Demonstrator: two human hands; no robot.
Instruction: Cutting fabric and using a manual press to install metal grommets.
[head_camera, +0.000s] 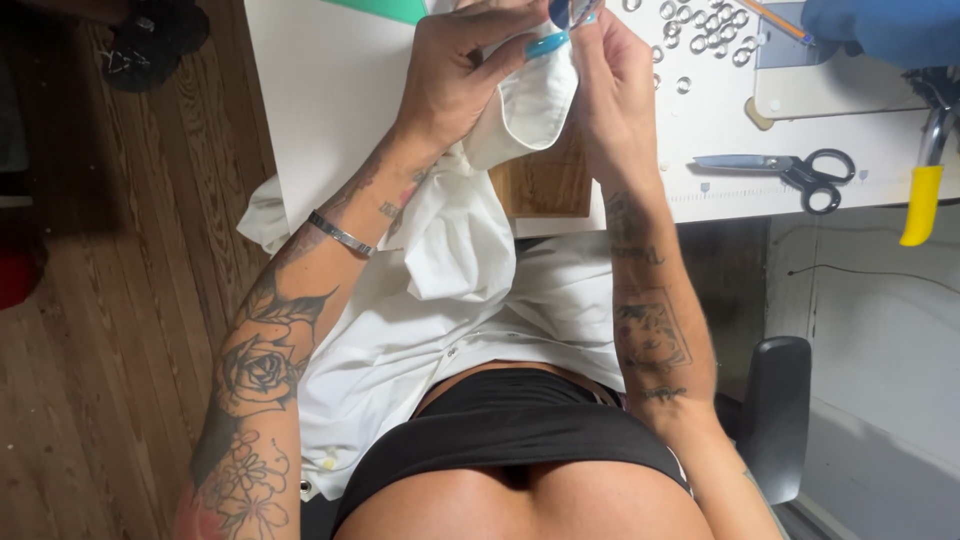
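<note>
No packages, labels, signs or screens show here; the one thing close to a marking is the thin printed ruler strip (770, 190) running along the near edge of the white worktable (330, 90), pale with small dark ticks, just below the black-handled steel scissors (790, 170)

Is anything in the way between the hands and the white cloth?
Nothing visible is. The left hand and the right hand both already grip the white cloth directly, bunched between them over the table. The scissors and metal rings lie off to the side.
</note>
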